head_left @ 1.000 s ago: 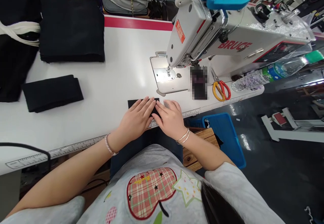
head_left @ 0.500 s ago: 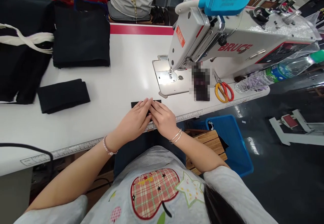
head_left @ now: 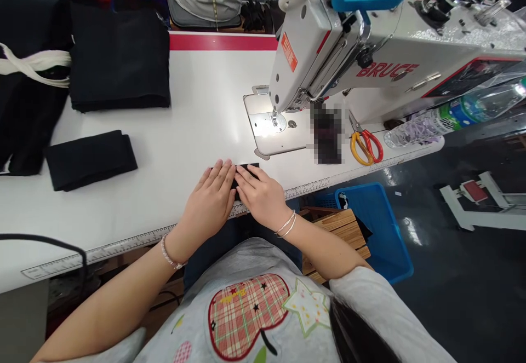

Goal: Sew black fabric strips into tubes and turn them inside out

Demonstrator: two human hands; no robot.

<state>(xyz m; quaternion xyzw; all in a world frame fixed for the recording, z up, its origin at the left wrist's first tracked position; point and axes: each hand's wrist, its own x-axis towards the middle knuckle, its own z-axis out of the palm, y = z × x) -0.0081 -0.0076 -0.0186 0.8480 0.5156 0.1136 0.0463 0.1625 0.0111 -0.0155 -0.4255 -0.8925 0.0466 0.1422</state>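
Observation:
A small piece of black fabric (head_left: 236,184) lies on the white table (head_left: 205,111) near its front edge, mostly covered by my hands. My left hand (head_left: 211,196) rests flat on its left part with the fingers stretched out. On its right part lies my right hand (head_left: 261,193), palm down, fingers extended and pointing up and left. The two hands are side by side, with a strip of the black fabric showing between them. Beyond them stands the white sewing machine (head_left: 304,56), its metal needle plate (head_left: 267,138) just past my fingers.
Folded black fabric (head_left: 92,160) and a larger black stack (head_left: 121,59) lie at the left. To the right are a blurred dark object (head_left: 327,138), scissors (head_left: 365,147) and a plastic bottle (head_left: 452,116). A measuring tape (head_left: 123,242) runs along the front edge.
My left hand has shifted slightly left, its fingers now pointing more upward. The gap between my hands is wider and shows more black fabric. The camera view has moved a little.

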